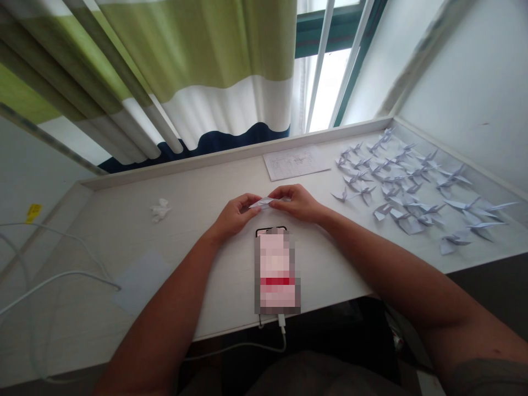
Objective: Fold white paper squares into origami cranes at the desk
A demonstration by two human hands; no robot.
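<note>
A small piece of folded white paper (264, 203) is pinched between my two hands above the middle of the white desk. My left hand (237, 213) closes on its left side, thumb toward me. On the other side, my right hand (297, 202) grips it with thumb and bent fingers. The paper's exact folds are partly covered by my fingertips. Just below my hands lies a phone (276, 272) with a blurred screen and a white cable (282, 324) plugged into its near end. Many folded paper cranes (406, 184) stand grouped on the right of the desk.
A printed sheet (296, 162) lies behind my hands. To the left are a crumpled tissue (160, 210), a white paper sheet (142, 280) and loose cables (61, 280). The desk (206, 187) has a raised rim at back and sides, below a curtain (231, 66).
</note>
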